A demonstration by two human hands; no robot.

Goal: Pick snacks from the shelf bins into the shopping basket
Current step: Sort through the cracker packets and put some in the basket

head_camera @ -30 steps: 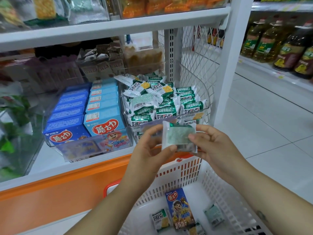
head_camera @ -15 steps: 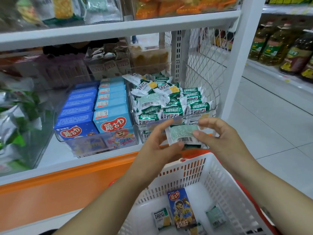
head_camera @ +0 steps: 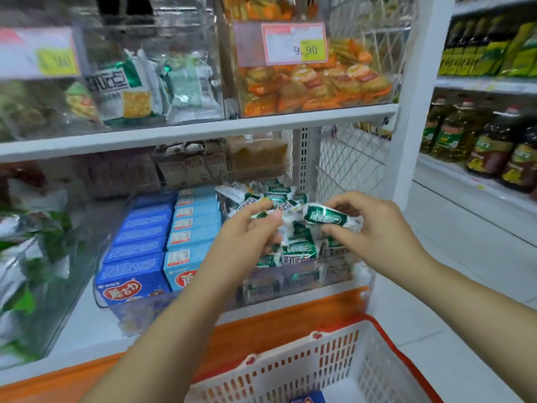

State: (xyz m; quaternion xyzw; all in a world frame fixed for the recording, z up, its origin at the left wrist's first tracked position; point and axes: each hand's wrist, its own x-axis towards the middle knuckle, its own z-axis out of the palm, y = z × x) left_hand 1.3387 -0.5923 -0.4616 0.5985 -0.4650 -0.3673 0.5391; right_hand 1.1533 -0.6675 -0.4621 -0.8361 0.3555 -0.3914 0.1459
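A green-and-white snack packet (head_camera: 327,219) is held over the clear bin of like packets (head_camera: 293,251) on the lower shelf. My right hand (head_camera: 374,231) pinches its right end between thumb and fingers. My left hand (head_camera: 247,237) has its fingers curled at the packet's left side, thumb and forefinger pinching a white wrapper edge. The white shopping basket (head_camera: 305,365) with red rim sits below at the bottom right; a blue box (head_camera: 308,398) shows inside it.
Blue snack boxes (head_camera: 145,245) fill a clear bin to the left. The upper shelf holds bins of green-white packets (head_camera: 130,85) and orange snacks (head_camera: 313,82) behind a price tag (head_camera: 293,43). Oil bottles (head_camera: 488,141) stand on shelves at the right. A white post (head_camera: 412,112) edges the shelf.
Both hands have moved up and forward from over the basket to above the bin, turning the packet from its flat back side to its green end. The view has tilted upward.
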